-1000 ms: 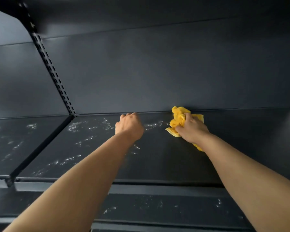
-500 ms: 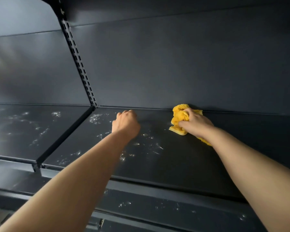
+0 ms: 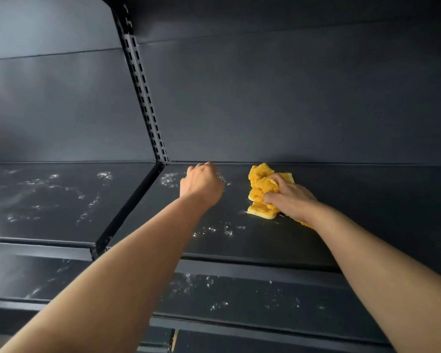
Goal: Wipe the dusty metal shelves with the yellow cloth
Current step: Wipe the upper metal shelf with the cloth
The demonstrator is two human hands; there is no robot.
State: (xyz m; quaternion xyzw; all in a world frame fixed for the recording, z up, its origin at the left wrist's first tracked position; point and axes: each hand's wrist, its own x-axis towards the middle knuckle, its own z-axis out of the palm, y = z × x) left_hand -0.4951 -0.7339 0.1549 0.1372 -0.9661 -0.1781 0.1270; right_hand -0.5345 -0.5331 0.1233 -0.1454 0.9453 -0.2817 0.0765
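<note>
The crumpled yellow cloth (image 3: 261, 192) lay on the dark grey metal shelf (image 3: 252, 240), close to that shelf's rear edge where it met the dark back panel (image 3: 290, 98). The right hand (image 3: 289, 198) pressed down on the cloth with its fingers curled around a bunched fold, so part of the fabric sat gripped and the flat lower corner spread free toward the shelf's front edge. The left hand (image 3: 201, 184) rested on the same shelf, just left of the cloth and apart from it, closed into a fist; whether it held anything could not be told. White dust specks (image 3: 214, 229) dotted the shelf in front of the cloth and left of the fist, near the slotted black upright (image 3: 144, 98). To the right of the cloth the shelf surface lay bare and dark, with open room out to the frame's edge. Below the shelf's front lip, a lower dusty shelf (image 3: 239, 294) showed more specks.
</note>
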